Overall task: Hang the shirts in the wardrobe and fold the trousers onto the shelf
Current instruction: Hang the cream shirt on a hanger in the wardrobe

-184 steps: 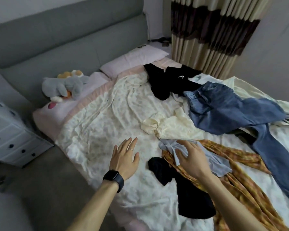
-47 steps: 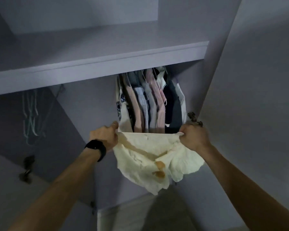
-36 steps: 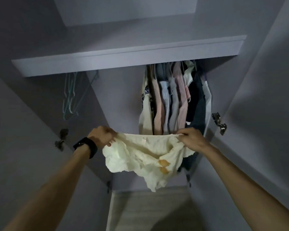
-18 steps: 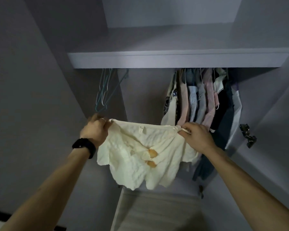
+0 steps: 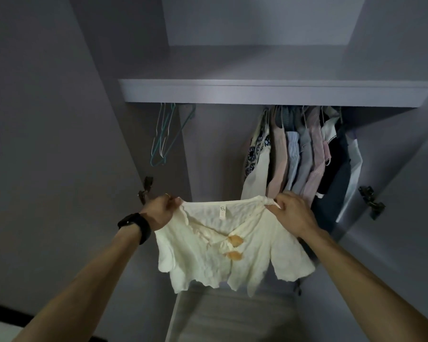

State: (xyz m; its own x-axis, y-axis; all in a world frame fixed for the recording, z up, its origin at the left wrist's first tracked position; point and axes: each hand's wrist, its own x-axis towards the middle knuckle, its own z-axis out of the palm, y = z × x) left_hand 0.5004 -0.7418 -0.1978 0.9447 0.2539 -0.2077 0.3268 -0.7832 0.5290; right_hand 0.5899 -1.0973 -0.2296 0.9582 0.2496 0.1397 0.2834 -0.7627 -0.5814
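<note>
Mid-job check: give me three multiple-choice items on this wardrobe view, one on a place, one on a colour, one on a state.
1. Relative to the hung clothes, the empty hangers are: A) right B) left C) below
2. The held shirt is: A) black B) blue C) cream
3. The shirt is: A) on a hanger B) gripped by the left hand and right hand C) folded
Key: B, the hangers hang at the left; C, pale cream cloth; B, each hand pinches a shoulder.

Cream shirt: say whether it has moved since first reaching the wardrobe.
Yes. The cream shirt has shifted left, from under the hanging clothes toward the empty hangers.
</note>
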